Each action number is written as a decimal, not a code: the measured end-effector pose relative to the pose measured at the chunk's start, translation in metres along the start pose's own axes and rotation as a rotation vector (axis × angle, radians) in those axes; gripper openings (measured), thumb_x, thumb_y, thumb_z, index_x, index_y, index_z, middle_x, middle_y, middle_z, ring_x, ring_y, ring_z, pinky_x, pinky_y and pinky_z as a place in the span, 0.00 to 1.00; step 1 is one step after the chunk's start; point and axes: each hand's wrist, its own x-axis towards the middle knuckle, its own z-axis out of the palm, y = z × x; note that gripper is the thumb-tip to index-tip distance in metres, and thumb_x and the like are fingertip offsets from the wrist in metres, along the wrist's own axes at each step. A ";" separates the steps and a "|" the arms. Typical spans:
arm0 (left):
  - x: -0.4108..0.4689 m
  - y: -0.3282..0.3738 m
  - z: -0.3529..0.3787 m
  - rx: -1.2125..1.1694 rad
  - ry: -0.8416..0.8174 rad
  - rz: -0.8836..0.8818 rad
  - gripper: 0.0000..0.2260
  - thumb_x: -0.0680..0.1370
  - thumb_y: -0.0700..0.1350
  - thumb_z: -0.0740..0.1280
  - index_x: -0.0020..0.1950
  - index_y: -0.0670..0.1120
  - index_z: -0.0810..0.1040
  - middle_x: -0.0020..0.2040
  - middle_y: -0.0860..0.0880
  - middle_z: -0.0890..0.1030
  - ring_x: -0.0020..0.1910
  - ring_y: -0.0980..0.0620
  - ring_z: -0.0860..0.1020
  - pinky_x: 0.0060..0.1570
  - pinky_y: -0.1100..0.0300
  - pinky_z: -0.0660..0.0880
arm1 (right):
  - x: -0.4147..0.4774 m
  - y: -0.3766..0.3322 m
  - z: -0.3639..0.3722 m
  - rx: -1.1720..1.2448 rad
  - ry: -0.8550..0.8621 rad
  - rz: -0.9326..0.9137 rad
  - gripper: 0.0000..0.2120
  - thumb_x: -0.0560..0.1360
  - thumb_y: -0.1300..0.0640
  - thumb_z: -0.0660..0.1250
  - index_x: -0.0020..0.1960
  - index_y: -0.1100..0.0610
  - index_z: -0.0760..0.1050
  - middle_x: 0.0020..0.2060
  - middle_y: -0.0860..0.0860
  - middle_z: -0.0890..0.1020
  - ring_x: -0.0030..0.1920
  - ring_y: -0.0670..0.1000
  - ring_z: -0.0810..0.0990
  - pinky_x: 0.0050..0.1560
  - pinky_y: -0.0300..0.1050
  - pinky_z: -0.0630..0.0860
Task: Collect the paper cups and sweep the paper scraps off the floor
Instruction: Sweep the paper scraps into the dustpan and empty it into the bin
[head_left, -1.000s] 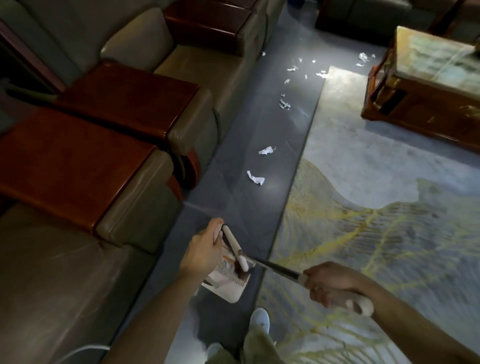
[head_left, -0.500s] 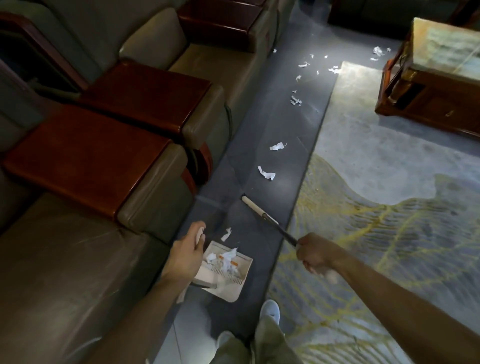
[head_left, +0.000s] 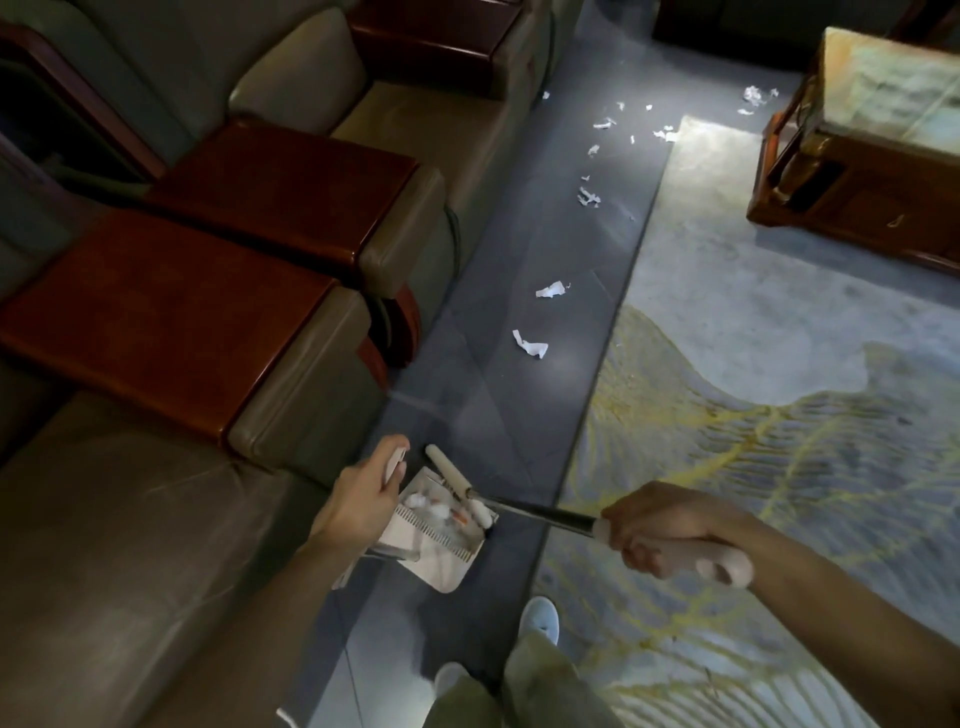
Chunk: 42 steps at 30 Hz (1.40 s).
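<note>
Our left hand (head_left: 358, 499) grips the white plastic dustpan (head_left: 441, 571); our right hand (head_left: 654, 530) clamps the cream-handled broom (head_left: 540, 512), head seemingly inside the dustpan.

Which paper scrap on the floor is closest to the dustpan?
Look along the dark grey floor strip between the olive leather sofas and the blue-and-yellow patterned rug. Going forward from the white plastic dustpan, it is the first torn white paper scrap, lying near the rug's edge. A second curled white scrap lies just beyond it; the rest are tiny bits farther off.
</note>
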 end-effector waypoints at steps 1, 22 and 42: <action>0.006 0.003 0.001 -0.002 -0.004 -0.001 0.09 0.81 0.46 0.59 0.58 0.59 0.68 0.34 0.52 0.71 0.31 0.55 0.73 0.31 0.60 0.70 | 0.000 0.001 -0.009 0.071 0.032 0.005 0.08 0.73 0.69 0.65 0.37 0.61 0.76 0.21 0.51 0.75 0.19 0.45 0.72 0.22 0.36 0.70; 0.338 0.203 0.048 -0.113 0.069 -0.028 0.06 0.81 0.46 0.59 0.55 0.58 0.70 0.43 0.49 0.76 0.38 0.54 0.75 0.41 0.60 0.70 | 0.232 -0.093 -0.411 -0.161 0.565 0.079 0.15 0.73 0.61 0.67 0.28 0.60 0.71 0.25 0.56 0.77 0.26 0.53 0.75 0.36 0.48 0.74; 0.519 0.273 0.035 -0.119 0.047 0.032 0.09 0.81 0.46 0.59 0.61 0.53 0.71 0.52 0.50 0.77 0.45 0.54 0.75 0.43 0.60 0.70 | 0.220 -0.185 -0.483 -0.550 -0.142 0.139 0.05 0.78 0.60 0.62 0.49 0.62 0.72 0.25 0.49 0.74 0.17 0.40 0.71 0.23 0.28 0.66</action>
